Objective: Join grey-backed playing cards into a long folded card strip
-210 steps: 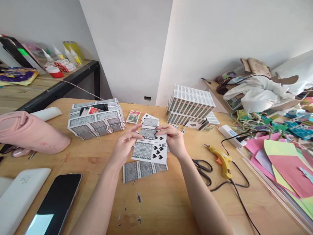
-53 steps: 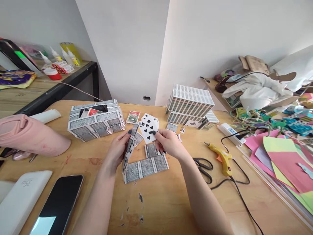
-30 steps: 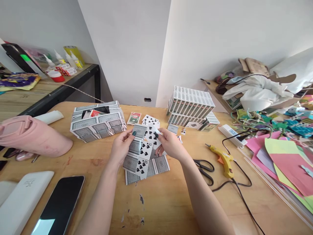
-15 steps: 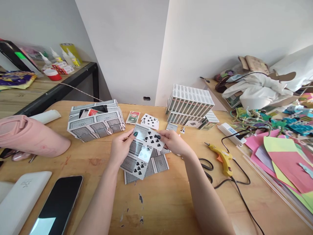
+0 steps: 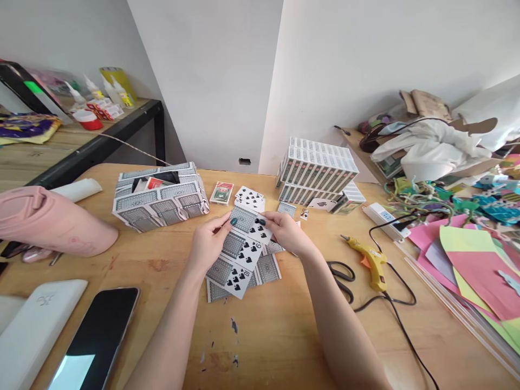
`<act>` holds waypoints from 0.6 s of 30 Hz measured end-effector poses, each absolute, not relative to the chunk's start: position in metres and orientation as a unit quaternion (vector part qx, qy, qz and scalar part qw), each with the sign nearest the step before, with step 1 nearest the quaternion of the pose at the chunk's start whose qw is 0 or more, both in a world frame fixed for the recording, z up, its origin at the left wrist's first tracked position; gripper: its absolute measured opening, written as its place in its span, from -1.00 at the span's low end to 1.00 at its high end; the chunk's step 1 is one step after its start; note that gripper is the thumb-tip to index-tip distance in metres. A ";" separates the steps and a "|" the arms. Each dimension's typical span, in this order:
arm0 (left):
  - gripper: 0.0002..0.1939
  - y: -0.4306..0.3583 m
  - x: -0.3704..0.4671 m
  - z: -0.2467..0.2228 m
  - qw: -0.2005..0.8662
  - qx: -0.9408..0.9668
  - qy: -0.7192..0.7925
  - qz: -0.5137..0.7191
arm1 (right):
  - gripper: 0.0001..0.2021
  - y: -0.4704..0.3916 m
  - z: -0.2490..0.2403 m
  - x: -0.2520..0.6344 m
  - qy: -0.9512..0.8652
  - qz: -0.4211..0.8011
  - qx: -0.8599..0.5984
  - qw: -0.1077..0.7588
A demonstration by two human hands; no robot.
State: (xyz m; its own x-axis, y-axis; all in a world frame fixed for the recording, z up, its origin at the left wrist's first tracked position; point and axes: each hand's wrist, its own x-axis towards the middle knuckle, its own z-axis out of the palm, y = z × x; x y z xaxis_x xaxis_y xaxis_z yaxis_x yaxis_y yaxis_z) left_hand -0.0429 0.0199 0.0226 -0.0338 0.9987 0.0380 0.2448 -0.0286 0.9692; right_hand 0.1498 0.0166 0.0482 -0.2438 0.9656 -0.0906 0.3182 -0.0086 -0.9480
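Observation:
A panel of joined playing cards (image 5: 239, 247), part patterned backs and part spade faces, is held slightly tilted over the table. My left hand (image 5: 211, 238) pinches its upper left edge, thumb on top. At the upper right, my right hand (image 5: 286, 232) pinches the top card between thumb and fingers. Beneath lie more joined cards (image 5: 268, 269), backs up, partly hidden by the held panel. Loose face-up cards (image 5: 249, 197) and a red and green card box (image 5: 221, 193) are just beyond my hands.
A card-covered box (image 5: 160, 200) stands back left, stacked card packs (image 5: 319, 170) back right. Right are black-handled scissors (image 5: 342, 273), a yellow glue gun (image 5: 371, 262) with cable, a power strip (image 5: 385, 221) and coloured paper (image 5: 479, 271). Left are a pink bottle (image 5: 60, 222) and a phone (image 5: 97, 338).
The top right card has turned and moved left, lining up with the panel's top row. My left hand has shifted slightly right, and the hands are closer together.

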 end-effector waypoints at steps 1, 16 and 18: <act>-0.63 0.020 -0.042 0.022 0.414 0.557 0.558 0.455 | -0.75 0.017 0.048 0.149 -0.622 0.485 -0.515 0.335; -0.61 0.020 -0.039 0.024 0.443 0.471 0.546 0.533 | -0.74 0.021 0.050 0.157 -0.564 0.528 -0.523 0.360; -0.63 0.020 -0.039 0.025 0.441 0.464 0.547 0.539 | -0.74 0.022 0.048 0.155 -0.564 0.518 -0.532 0.361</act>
